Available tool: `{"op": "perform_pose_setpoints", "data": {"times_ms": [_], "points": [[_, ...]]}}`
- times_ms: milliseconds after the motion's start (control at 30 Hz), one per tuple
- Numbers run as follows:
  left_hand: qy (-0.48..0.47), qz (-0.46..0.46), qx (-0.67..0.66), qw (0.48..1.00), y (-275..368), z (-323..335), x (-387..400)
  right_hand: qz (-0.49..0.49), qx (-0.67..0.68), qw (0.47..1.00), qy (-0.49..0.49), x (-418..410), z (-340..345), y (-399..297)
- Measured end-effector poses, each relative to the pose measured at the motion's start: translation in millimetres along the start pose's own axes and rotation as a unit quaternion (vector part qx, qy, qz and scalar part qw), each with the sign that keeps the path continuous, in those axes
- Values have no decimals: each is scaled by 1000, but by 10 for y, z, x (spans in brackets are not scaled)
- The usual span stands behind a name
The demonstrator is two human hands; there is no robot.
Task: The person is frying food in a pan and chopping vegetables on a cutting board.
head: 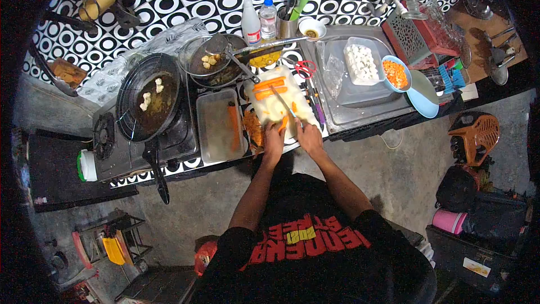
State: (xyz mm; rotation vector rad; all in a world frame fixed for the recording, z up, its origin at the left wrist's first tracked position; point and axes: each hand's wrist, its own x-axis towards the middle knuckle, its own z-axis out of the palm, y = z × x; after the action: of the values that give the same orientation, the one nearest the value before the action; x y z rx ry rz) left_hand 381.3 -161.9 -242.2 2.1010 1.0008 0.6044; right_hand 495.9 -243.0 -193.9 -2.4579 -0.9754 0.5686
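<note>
My left hand (pixel 274 136) holds a piece of carrot (pixel 283 124) at the near edge of a pale cutting board (pixel 270 110). Beside it, my right hand (pixel 309 136) grips the handle of a kitchen knife (pixel 283 99), its blade pointing away over the board. Carrot sticks (pixel 270 87) lie at the board's far end, with small carrot bits nearer me. Orange peelings (pixel 253 128) lie left of the board. A plastic tub (pixel 220 126) of cloudy water with a carrot in it stands farther left.
A frying pan (pixel 152 105) with pale pieces sits on the stove at left, its handle (pixel 156 173) jutting over the edge. Right of the board are red scissors (pixel 305 69), a sink (pixel 358 112), a container of white cubes (pixel 362 63) and a blue bowl (pixel 396 74) of diced carrot.
</note>
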Motion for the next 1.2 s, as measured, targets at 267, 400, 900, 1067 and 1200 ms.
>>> {"op": "perform_pose_setpoints", "data": {"times_ms": [267,400,900,1067,1200], "points": [[26,22,-28,999,54,10,-8,-16,-1,999,-37,48,108,145],[20,15,-1,1000,-31,41,-16,-21,-6,998,-62,44,114,134],[3,12,-6,1000,-214,162,-34,-48,-30,998,-7,-85,33,-63],[-10,-1,-23,1000,-196,180,-6,-8,40,999,9,20,18,90],[-12,-3,-72,997,-347,260,35,-12,43,999,19,6,33,123]]}}
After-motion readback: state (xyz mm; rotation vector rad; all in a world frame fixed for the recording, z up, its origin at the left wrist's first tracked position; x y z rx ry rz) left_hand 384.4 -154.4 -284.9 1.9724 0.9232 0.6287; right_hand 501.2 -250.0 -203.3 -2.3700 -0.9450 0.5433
